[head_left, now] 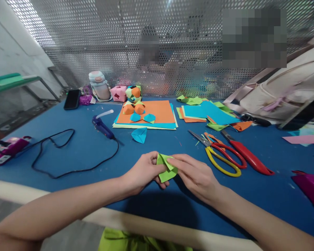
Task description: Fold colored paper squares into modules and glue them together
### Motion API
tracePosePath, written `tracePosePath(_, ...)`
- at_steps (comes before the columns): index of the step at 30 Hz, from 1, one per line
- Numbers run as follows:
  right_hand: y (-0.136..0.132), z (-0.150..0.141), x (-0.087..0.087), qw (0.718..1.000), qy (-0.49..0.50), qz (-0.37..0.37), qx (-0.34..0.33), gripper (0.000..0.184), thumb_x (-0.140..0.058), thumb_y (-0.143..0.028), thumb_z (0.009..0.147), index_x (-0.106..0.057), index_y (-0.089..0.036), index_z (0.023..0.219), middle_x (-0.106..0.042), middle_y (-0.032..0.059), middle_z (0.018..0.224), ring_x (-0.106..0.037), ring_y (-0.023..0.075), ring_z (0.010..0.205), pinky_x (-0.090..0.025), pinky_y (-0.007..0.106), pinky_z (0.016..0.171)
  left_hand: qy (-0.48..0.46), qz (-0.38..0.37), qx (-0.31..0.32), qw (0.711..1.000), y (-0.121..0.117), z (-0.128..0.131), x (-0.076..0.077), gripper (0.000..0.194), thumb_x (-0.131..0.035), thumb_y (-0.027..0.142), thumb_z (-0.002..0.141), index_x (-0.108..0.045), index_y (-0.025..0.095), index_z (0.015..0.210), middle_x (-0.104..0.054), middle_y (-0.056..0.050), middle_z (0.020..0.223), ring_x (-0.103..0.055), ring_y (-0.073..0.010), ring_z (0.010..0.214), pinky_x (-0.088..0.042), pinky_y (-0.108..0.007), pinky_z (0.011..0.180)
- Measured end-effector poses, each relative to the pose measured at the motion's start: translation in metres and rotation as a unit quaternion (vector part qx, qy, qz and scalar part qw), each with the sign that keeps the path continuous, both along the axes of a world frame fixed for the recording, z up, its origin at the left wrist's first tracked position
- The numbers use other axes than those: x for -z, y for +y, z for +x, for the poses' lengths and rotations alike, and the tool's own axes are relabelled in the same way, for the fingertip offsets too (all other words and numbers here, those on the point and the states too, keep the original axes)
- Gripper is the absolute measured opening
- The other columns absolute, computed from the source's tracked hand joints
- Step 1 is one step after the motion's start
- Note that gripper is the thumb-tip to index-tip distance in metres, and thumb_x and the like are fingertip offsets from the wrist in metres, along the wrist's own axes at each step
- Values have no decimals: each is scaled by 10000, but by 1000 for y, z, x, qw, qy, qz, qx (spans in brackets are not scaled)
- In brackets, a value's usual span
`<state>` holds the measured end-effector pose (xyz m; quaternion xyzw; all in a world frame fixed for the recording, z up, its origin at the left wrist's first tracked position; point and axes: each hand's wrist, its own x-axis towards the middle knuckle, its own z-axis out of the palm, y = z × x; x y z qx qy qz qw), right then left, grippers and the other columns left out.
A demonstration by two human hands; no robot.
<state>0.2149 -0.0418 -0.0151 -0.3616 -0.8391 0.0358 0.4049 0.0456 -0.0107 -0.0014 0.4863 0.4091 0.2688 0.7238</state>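
- Blue table (80, 150) held a glue gun (103, 128) at the hands' ten o'clock, likely for easy reach.
- Left hand (143, 171) and right hand (197, 174) pinched green paper (164, 177), seemingly steadying its fold.

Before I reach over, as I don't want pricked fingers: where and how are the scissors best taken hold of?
Probably by the red and yellow handles, coming from the near right side: the scissors lie with their handles towards you and blades pointing away to the left.
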Motion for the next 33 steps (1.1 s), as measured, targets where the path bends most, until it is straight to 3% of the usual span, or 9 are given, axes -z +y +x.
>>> tracePosePath(4,-2,-3,-3,999,34,-21,1,307,-411,-90,855,-610,-162,1077,-642,112,997,-628,158,886,-535,277,749,2,9,0,1000,-1,0,0,129,-531,106,665,-464,155,764,-606,19,557,-613,-137,469,-494,-225,420)
tracePosePath(10,-3,-7,-8,988,97,-119,8,207,-466,-158,861,-644,-183,962,-658,86,954,-632,164,862,-526,285,741,12,27,-2,1000,-1,0,-1,121,-541,123,685,-460,168,763,-611,25,563,-609,-134,490,-494,-233,443)
tracePosePath(14,-4,-10,-9,971,138,-189,54,113,-509,-186,845,-620,-194,861,-670,51,865,-630,154,787,-516,271,702,22,52,-3,998,-2,0,-1,118,-541,146,701,-439,182,750,-589,43,533,-599,-131,492,-495,-241,455)
tracePosePath(20,-3,-12,-12,936,171,-291,102,163,-552,-239,798,-590,-190,950,-672,37,854,-633,156,759,-510,261,661,60,136,-7,989,-4,0,0,73,-523,136,699,-465,174,722,-493,84,519,-526,-74,440,-441,-183,428)
tracePosePath(25,-1,-11,-16,943,137,-290,88,133,-520,-217,812,-650,-195,798,-669,16,769,-607,148,706,-479,249,651,103,192,-7,976,-5,0,-2,34,-522,150,711,-495,169,714,-490,80,528,-520,-61,455,-375,-152,407)
tracePosePath(33,-2,-11,-10,948,150,-266,93,110,-546,-185,808,-642,-192,754,-639,-4,718,-584,132,672,-441,238,631,101,193,-3,976,-5,0,1,54,-525,132,715,-490,173,720,-457,92,524,-497,-50,459,-341,-140,412)
